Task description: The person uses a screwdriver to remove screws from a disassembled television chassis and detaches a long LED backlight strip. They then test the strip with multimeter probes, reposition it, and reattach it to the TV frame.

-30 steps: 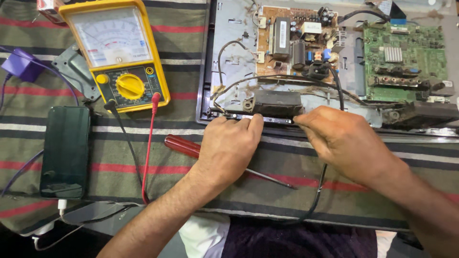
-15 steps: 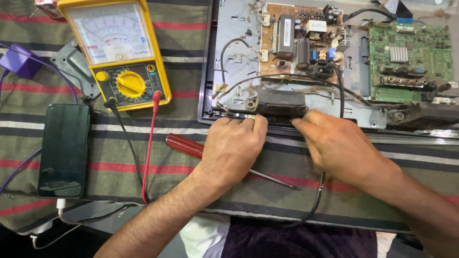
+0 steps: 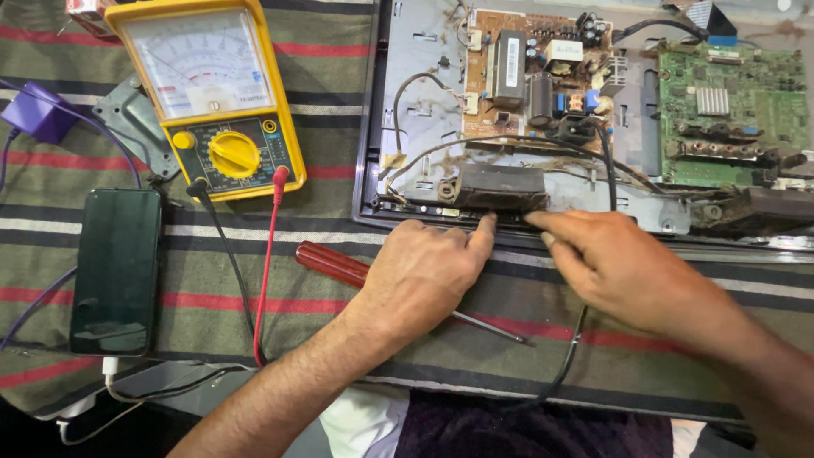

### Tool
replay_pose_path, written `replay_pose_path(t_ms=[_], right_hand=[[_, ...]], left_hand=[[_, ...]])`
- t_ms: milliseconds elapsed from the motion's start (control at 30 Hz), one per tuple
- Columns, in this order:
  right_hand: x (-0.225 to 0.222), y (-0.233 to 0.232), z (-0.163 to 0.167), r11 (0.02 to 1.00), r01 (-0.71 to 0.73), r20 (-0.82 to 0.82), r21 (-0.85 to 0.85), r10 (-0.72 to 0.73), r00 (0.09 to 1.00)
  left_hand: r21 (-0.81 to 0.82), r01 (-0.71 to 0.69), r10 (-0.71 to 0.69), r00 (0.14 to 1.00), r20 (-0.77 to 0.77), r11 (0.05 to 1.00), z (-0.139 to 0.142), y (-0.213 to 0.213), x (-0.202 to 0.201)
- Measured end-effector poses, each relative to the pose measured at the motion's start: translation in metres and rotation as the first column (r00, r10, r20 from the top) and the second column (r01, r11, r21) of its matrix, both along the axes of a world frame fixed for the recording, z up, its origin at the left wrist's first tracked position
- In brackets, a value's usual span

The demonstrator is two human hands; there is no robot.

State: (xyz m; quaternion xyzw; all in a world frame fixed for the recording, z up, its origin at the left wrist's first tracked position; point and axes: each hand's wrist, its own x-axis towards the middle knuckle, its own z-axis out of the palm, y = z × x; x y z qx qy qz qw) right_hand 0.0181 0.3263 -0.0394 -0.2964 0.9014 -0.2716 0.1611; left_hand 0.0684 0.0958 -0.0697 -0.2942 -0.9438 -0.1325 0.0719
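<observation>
We see the dusty black rectangular block (image 3: 502, 187) at the near edge of the opened grey metal chassis (image 3: 424, 76), long axis running left-right along that edge. Left hand (image 3: 424, 276) has fingers curled, forefinger tip at the block's lower edge. Right hand (image 3: 623, 263) has fingertips bunched, possibly pinching something there; can't tell. Red-handled screwdriver (image 3: 332, 264) lies under the left hand.

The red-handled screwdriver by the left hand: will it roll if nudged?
Probably: the screwdriver has a rounded handle and thin shaft. The striped cloth under it likely damps rolling. The left hand covers its middle, pinning it.
</observation>
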Motion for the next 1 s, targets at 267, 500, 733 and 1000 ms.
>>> replay_pose_path(t_ms=[267,500,733,1000], right_hand=[[-0.003,-0.002,0.024,0.930,0.128,0.204,0.344,-0.207,0.957],[-0.003,0.002,0.022,0.930,0.069,0.213,0.360,-0.154,0.965],[-0.005,-0.004,0.025,0.924,0.090,0.291,0.372,-0.208,0.934],[-0.007,-0.015,0.021,0.926,0.083,0.366,0.368,-0.227,0.902]], left_hand=[[-0.007,-0.006,0.006,1.000,-0.014,1.000,0.001,0.000,0.000],[-0.054,-0.003,0.000,0.999,-0.052,0.999,-0.001,0.001,-0.001],[-0.051,-0.009,0.005,0.997,-0.078,0.999,-0.003,0.001,-0.001],[0.346,-0.297,0.341,0.937,-0.074,0.890,0.019,-0.026,0.001]])
